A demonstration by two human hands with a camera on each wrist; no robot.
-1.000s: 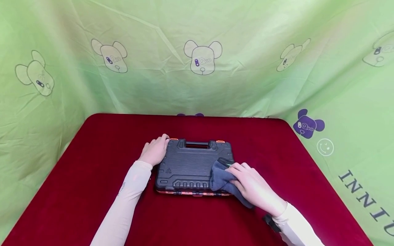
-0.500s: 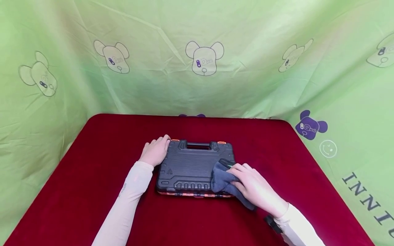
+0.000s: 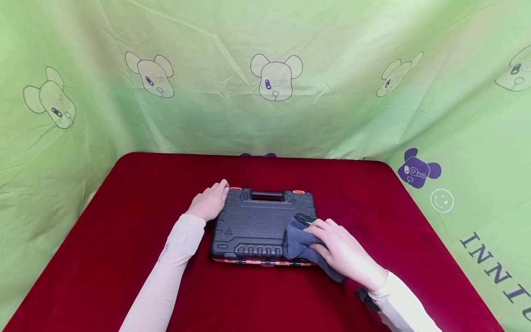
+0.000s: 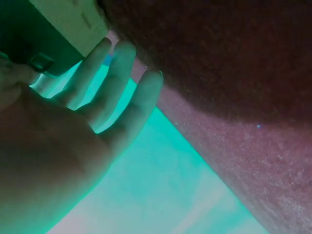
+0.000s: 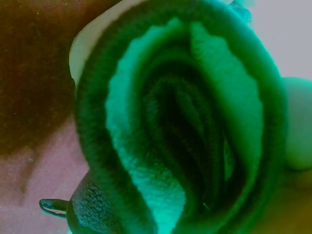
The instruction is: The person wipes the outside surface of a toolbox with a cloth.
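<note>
A dark grey plastic carry case (image 3: 253, 223) lies flat, with its handle (image 3: 267, 196) towards the far side. Orange clasps and an orange-red lower edge show on it. My left hand (image 3: 209, 202) rests against the case's upper left side. In the left wrist view several of its fingers (image 4: 141, 97) extend loosely, close to the case (image 4: 53, 29). Between the fingers and thumb of my right hand (image 3: 336, 244) is a bunched grey-blue cloth (image 3: 299, 240), which lies over the case's lower right part. The right wrist view shows the cloth (image 5: 146, 170) in folds, hiding most of that hand.
The case sits on a dark red table (image 3: 257, 304) with rounded far corners. Green fabric (image 3: 199, 115) printed with bear heads hangs behind and at both sides. A small loop (image 5: 53, 207) sticks out at lower left in the right wrist view.
</note>
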